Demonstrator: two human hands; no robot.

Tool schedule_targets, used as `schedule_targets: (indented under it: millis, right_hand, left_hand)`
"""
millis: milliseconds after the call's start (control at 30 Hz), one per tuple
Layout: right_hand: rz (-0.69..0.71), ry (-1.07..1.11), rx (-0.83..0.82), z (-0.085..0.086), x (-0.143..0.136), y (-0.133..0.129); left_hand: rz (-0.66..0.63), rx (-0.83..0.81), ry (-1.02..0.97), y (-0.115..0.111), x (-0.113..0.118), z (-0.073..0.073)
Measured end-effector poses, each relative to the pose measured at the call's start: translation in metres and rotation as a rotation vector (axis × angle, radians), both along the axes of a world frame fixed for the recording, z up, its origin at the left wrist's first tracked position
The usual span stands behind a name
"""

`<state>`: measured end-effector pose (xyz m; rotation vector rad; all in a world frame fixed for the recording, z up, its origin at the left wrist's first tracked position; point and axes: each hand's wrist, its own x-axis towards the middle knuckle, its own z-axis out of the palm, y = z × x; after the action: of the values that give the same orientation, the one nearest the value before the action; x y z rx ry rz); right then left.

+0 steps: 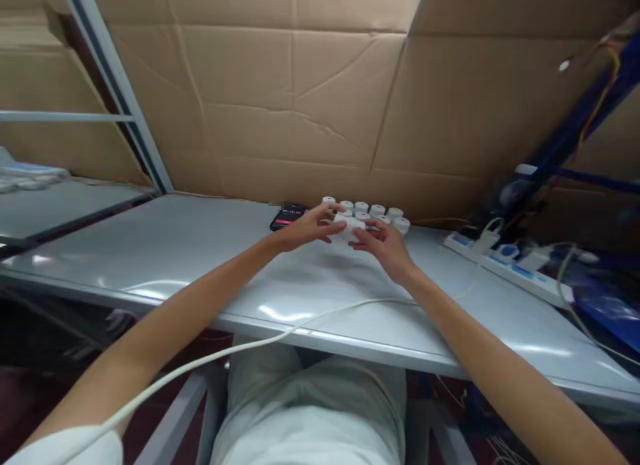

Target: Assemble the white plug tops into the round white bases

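White, short cylindrical pieces (377, 210) stand grouped at the back of the table, each with a small dark spot on top. In front of the group, my left hand (315, 226) grips a white piece (345, 229) between thumb and fingers. From the right, my right hand (384, 246) pinches white at the same place. Whether the two hands hold one piece or two touching pieces I cannot tell, as fingers cover part of it. Close behind my left hand lies a black phone (286, 216) with a lit screen.
A cardboard wall (280, 105) closes off the back of the grey table (210, 241). On the right lies a white power strip (520, 268) with plugs in it. A pale cable (310, 321) crosses the table's front edge under my right forearm. A metal post (120, 91) rises at left.
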<state>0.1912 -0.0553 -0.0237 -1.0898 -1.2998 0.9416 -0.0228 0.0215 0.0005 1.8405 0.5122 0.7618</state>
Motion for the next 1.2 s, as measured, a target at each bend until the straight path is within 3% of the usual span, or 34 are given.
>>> schedule_targets:
  millis: [67,233,367,467,767,1067,1200]
  right_hand:
    - [-0.017,-0.005,0.023,0.0,0.001,0.0]
    - [-0.041,-0.01,0.006,-0.002,0.001,0.001]
    - [-0.03,-0.042,0.054,-0.003,-0.001,0.001]
    - [-0.024,-0.094,0.056,-0.005,0.0,0.0]
    - [-0.044,-0.117,0.057,-0.008,0.006,0.001]
    - [-0.068,-0.309,0.222,-0.021,0.0,0.007]
    - [-0.017,-0.381,0.235,-0.022,0.001,0.009]
  left_hand:
    - [0.04,-0.024,0.037,0.002,-0.001,0.0]
    - [0.053,0.179,-0.021,0.002,-0.004,0.005]
    - [0.085,0.077,0.022,0.0,-0.001,0.004]
    - [0.04,0.033,0.092,0.002,0.001,-0.001]
    - [-0.01,0.212,0.01,0.007,-0.002,-0.002]
    - [-0.052,0.457,0.359,0.009,-0.004,-0.009]
    - [0.052,0.514,0.469,0.013,-0.007,-0.013]
